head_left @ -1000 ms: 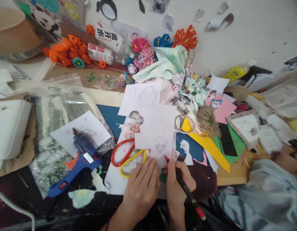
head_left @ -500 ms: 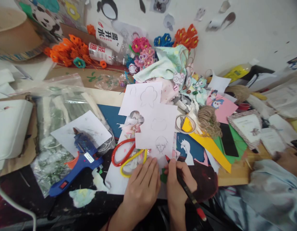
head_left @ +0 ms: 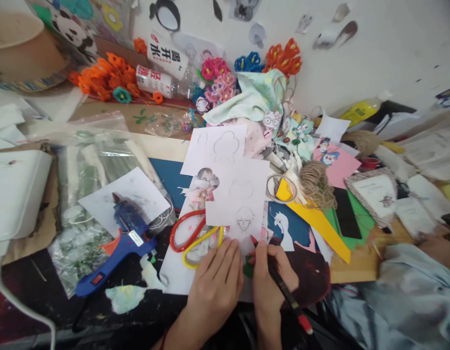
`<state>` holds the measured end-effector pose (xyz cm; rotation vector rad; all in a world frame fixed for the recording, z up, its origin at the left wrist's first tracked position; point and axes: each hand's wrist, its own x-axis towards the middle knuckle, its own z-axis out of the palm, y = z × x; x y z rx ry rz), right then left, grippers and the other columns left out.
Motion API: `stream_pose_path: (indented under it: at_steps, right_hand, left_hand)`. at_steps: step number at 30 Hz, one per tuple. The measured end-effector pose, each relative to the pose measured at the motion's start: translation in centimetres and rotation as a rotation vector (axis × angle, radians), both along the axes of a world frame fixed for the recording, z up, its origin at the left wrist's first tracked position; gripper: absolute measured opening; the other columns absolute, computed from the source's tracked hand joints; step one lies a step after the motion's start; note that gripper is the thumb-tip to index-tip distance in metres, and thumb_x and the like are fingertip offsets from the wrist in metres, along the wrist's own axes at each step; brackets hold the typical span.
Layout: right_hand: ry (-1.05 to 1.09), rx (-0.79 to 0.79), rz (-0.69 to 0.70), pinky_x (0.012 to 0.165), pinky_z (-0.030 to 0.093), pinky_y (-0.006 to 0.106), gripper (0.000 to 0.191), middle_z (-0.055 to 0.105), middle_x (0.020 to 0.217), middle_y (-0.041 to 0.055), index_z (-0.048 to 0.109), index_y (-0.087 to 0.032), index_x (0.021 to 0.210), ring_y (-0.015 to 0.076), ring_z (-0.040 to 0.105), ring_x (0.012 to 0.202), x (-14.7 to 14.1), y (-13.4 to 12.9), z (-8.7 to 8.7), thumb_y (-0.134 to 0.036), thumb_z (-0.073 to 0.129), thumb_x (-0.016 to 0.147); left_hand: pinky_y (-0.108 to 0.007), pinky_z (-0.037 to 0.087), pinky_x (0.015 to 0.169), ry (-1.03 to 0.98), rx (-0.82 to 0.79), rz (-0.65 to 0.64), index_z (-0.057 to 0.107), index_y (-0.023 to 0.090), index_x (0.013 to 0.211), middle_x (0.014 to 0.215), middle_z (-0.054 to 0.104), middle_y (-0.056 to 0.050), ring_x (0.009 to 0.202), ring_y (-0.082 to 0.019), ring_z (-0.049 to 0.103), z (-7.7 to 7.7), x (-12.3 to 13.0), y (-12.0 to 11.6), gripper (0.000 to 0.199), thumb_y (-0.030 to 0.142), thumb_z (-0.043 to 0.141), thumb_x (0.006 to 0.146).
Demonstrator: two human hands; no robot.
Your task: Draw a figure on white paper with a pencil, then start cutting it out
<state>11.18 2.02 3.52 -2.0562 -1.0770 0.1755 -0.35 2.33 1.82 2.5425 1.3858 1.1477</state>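
A white sheet point(head_left: 225, 204) with pencil outlines and a small drawn face lies in the middle of the cluttered table. My right hand point(head_left: 271, 272) is closed around a dark pencil point(head_left: 283, 287) with a red tip, which points at the sheet just below the face. Flat over the sheet's lower edge rests my left hand point(head_left: 216, 277), its fingers stretched out and holding nothing. Scissors with one red and one yellow handle point(head_left: 187, 231) lie beside my left hand, their blades hidden under the paper. A white paper cutout point(head_left: 283, 231) sits right of the sheet.
At the left are a blue glue gun point(head_left: 126, 245), a plastic bag point(head_left: 82, 167) and a white box point(head_left: 17, 194). To the right lie a tape roll point(head_left: 281, 188), twine point(head_left: 317, 184), yellow paper point(head_left: 320, 226) and a phone point(head_left: 347, 213). Another person's sleeve point(head_left: 410, 291) shows lower right.
The view has shifted very slightly. My hands and the pencil look nearly unmoved, and at the right edge the other person's sleeve has shifted a little.
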Motion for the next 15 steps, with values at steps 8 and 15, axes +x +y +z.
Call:
stream_pose_path:
  at_steps: [8, 15]
  right_hand:
    - [-0.036, -0.012, 0.038, 0.051, 0.047, 0.022, 0.041, 0.067, 0.054, 0.0003, 0.064, -0.018, 0.065, 0.0121, 0.060, 0.045, 0.12, -0.08, -0.34, -0.046, 0.060, 0.096]
    - [-0.082, -0.006, 0.060, 0.051, 0.047, 0.021, 0.039, 0.067, 0.054, -0.0003, 0.064, -0.019, 0.066, 0.0119, 0.061, 0.045, -0.17, 0.14, 0.20, -0.042, 0.059, 0.097]
  left_hand:
    - [-0.038, 0.039, 0.109, 0.005, 0.005, -0.007, 0.070, 0.002, 0.116, 0.123, 0.073, -0.014, 0.120, -0.025, 0.066, 0.05, -0.10, -0.11, 0.026, 0.008, 0.058, 0.094]
    - [-0.038, 0.038, 0.112, 0.008, 0.001, -0.009, 0.070, 0.003, 0.116, 0.123, 0.073, -0.014, 0.120, -0.024, 0.066, 0.01, -0.13, -0.06, 0.026, 0.009, 0.057, 0.094]
